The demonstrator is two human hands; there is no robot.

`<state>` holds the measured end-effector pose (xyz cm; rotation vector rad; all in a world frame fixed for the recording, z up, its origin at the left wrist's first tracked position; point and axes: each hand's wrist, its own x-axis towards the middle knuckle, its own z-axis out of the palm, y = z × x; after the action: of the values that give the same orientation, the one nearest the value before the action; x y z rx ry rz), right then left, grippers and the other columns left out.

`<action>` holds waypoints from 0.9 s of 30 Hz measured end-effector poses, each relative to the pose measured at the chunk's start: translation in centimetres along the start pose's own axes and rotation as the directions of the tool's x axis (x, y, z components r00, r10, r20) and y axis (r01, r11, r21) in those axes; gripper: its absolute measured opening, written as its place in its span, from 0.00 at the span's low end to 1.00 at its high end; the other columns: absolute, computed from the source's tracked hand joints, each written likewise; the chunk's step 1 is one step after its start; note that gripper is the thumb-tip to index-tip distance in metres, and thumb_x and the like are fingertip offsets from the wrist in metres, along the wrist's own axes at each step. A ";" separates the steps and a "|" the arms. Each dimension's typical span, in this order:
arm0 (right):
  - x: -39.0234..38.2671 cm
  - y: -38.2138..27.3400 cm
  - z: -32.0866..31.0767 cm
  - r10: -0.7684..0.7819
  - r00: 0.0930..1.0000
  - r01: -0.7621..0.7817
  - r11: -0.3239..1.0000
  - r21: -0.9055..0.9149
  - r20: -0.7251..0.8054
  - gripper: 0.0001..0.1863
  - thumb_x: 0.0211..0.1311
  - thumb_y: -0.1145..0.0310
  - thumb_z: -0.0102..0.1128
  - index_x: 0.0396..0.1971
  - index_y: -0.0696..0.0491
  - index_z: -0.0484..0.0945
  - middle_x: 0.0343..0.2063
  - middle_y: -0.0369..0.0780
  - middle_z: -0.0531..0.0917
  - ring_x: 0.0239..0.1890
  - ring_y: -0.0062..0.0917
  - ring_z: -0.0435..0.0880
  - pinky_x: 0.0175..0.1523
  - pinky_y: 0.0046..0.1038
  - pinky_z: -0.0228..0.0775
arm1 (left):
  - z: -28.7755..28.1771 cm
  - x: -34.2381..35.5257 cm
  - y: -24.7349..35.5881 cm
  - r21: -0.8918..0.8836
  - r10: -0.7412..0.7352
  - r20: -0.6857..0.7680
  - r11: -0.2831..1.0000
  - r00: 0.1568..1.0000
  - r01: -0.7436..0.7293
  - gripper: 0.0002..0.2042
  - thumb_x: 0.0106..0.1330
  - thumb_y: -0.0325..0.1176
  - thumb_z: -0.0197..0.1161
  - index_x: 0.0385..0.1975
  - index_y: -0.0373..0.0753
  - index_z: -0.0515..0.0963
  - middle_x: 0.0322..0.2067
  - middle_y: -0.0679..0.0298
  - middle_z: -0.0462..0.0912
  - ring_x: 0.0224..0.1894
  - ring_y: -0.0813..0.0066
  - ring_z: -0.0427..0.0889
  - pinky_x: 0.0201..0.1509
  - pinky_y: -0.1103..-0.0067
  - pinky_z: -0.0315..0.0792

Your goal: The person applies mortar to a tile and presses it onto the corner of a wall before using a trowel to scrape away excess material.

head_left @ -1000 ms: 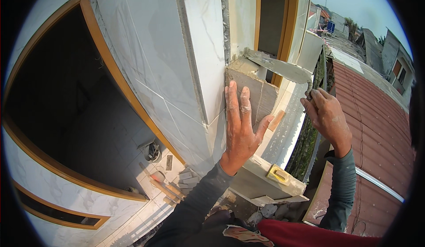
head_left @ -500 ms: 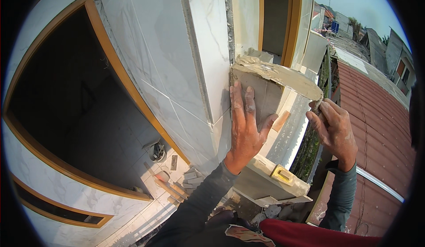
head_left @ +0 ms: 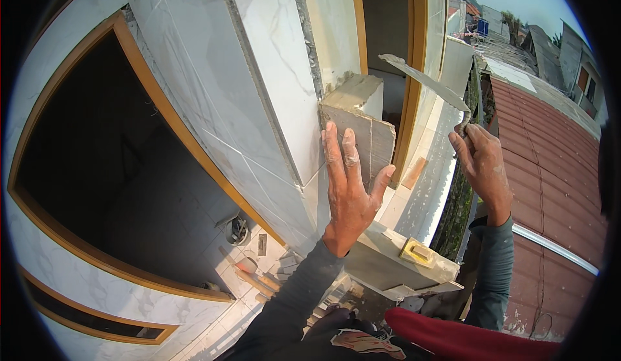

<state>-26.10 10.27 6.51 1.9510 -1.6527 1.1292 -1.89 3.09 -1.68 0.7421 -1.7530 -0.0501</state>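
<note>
My left hand (head_left: 352, 199) lies with spread fingers against the grey face of a cut tile (head_left: 377, 141), which stands at the corner of the wall. Mortar lines the tile's upper edge, and a pale block-shaped ledge (head_left: 354, 93) shows behind it. In my right hand (head_left: 486, 170) is the handle of a trowel (head_left: 430, 84), its long blade held up and slanting to the far left. The blade is apart from the tile, with a thin grey coat on it.
A yellow float (head_left: 419, 252) rests on the low wall (head_left: 381, 257). White marbled tiles (head_left: 213, 109) cover the wall beside an orange-framed opening (head_left: 174, 128). A bucket (head_left: 238, 231) stands on the floor at lower left. A red corrugated roof (head_left: 550, 199) lies to the right.
The trowel has lifted off the tile's top edge, where it lay loaded with mortar, and now tilts up and away. My left hand still presses on the tile.
</note>
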 end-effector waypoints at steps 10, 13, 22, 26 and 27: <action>-8.6 -2.5 8.2 0.497 0.834 -0.455 0.372 0.809 0.240 0.17 0.74 0.60 0.63 0.42 0.62 0.83 0.16 0.31 0.74 0.19 0.14 0.73 0.26 0.21 0.64 | -1.7 0.0 -0.1 0.119 -0.006 0.005 0.993 1.000 0.005 0.45 0.67 0.48 0.69 0.73 0.23 0.54 0.75 0.33 0.47 0.76 0.30 0.52 0.75 0.53 0.59; -10.6 -3.4 10.1 0.382 0.857 -0.430 0.165 0.888 0.345 0.16 0.75 0.61 0.60 0.40 0.62 0.81 0.20 0.33 0.76 0.20 0.16 0.74 0.28 0.22 0.66 | -1.8 0.2 -0.4 0.120 0.004 0.026 0.993 1.000 -0.007 0.47 0.69 0.50 0.66 0.75 0.22 0.50 0.76 0.35 0.44 0.76 0.34 0.54 0.74 0.54 0.62; -6.9 1.3 12.6 0.006 0.930 -0.365 0.152 0.918 0.369 0.19 0.78 0.60 0.49 0.33 0.61 0.78 0.17 0.38 0.75 0.18 0.25 0.74 0.28 0.28 0.67 | -1.8 -0.1 0.3 0.203 -0.029 0.021 0.979 0.999 0.024 0.47 0.75 0.55 0.56 0.76 0.23 0.42 0.76 0.38 0.39 0.76 0.41 0.54 0.73 0.57 0.63; -4.6 2.2 13.3 -0.176 0.957 -0.176 0.282 0.943 0.231 0.18 0.77 0.64 0.51 0.28 0.61 0.77 0.16 0.46 0.76 0.18 0.39 0.77 0.31 0.37 0.70 | -2.3 -0.3 0.6 0.271 -0.048 0.012 0.961 0.999 0.043 0.42 0.76 0.56 0.51 0.74 0.23 0.51 0.74 0.38 0.48 0.76 0.46 0.55 0.75 0.61 0.54; -4.1 2.2 13.7 -0.216 0.960 -0.100 0.326 0.940 0.177 0.18 0.77 0.65 0.50 0.27 0.60 0.77 0.17 0.47 0.77 0.18 0.42 0.78 0.31 0.38 0.71 | -2.4 -0.3 0.7 0.237 -0.065 0.027 0.970 0.998 0.056 0.44 0.75 0.55 0.53 0.75 0.22 0.46 0.75 0.39 0.43 0.75 0.47 0.56 0.73 0.61 0.59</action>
<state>-23.41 2.81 -5.55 2.9244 -0.9481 2.2400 -0.05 4.63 -0.85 0.9727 -1.7878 0.1067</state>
